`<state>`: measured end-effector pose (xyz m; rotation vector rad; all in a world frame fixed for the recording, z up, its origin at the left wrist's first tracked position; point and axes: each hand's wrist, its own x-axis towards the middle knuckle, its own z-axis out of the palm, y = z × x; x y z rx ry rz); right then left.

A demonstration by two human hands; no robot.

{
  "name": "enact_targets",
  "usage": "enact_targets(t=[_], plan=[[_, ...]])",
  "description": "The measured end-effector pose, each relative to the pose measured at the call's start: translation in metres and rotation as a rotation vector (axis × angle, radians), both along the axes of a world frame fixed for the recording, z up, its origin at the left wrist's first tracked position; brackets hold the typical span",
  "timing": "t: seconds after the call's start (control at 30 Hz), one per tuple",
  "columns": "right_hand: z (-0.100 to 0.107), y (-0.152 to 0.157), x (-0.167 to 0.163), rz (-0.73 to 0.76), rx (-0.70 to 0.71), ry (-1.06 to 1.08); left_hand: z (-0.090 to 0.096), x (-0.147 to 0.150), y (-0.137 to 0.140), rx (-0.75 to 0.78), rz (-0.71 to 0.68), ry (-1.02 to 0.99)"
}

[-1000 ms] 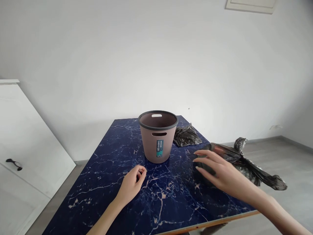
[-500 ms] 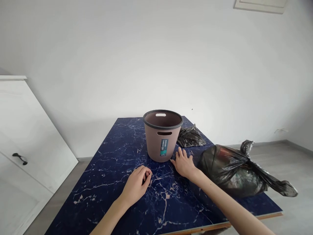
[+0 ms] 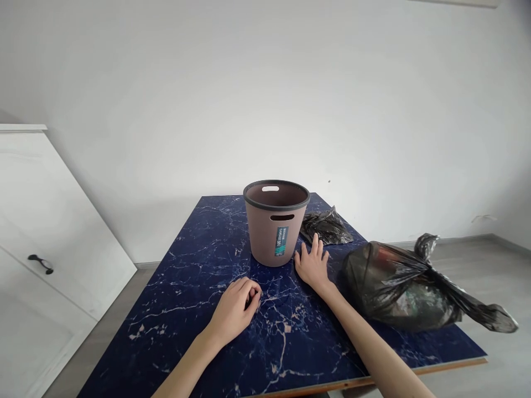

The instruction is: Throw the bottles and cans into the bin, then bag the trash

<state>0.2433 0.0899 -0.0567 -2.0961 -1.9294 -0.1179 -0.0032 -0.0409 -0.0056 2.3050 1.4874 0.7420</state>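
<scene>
A mauve garbage bin (image 3: 263, 237) with a dark grey rim stands upright on the table, its front handle slot and blue-green label facing me. My right hand (image 3: 312, 270) is open, fingers spread, just right of the bin's base and apart from it. Its fingertips point at a crumpled black plastic bag (image 3: 329, 228) lying behind, close to its edge; whether they touch is unclear. My left hand (image 3: 236, 305) rests on the table in front of the bin with fingers curled in and nothing visible in them. A full, knotted black trash bag (image 3: 398, 287) lies right of my right forearm.
The table (image 3: 186, 276) has a dark blue marbled top and reaches back to a white wall (image 3: 269, 99). A white cabinet (image 3: 53, 221) with a black handle (image 3: 40, 264) stands at the left. The full bag's knotted end overhangs the table's right edge.
My right hand has moved from the bin's base forward toward the crumpled black bag. The bin has turned slightly, its label and front slot shifting right. My left hand stays about where it was.
</scene>
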Motion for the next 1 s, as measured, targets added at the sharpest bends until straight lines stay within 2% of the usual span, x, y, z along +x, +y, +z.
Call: enact_targets(t=[0.2,0.37,0.5,0.73,0.87,0.93,1.0], plan=[[-0.001,0.015,0.004,-0.064,0.03,0.017,0.001,0.001,0.001,-0.001,-0.002,0.012],[0.011,0.0,0.006,-0.007,0.052,-0.02,0.002,0.002,0.002,0.0,-0.013,0.022],[0.02,-0.037,0.005,0.093,0.06,-0.062,0.0,0.002,0.002,0.007,-0.02,0.024],[0.018,-0.134,0.001,0.216,0.113,-0.051,0.004,0.004,-0.006,0.007,-0.003,-0.001],[0.01,-0.181,-0.012,0.329,0.222,0.158,0.006,0.011,-0.025,-0.016,0.043,-0.025],[0.011,-0.196,-0.018,0.441,0.204,0.251,0.005,0.014,-0.036,-0.04,0.092,-0.079],[0.021,-0.204,-0.024,0.583,0.119,0.309,0.003,0.016,-0.046,-0.087,0.159,-0.176]])
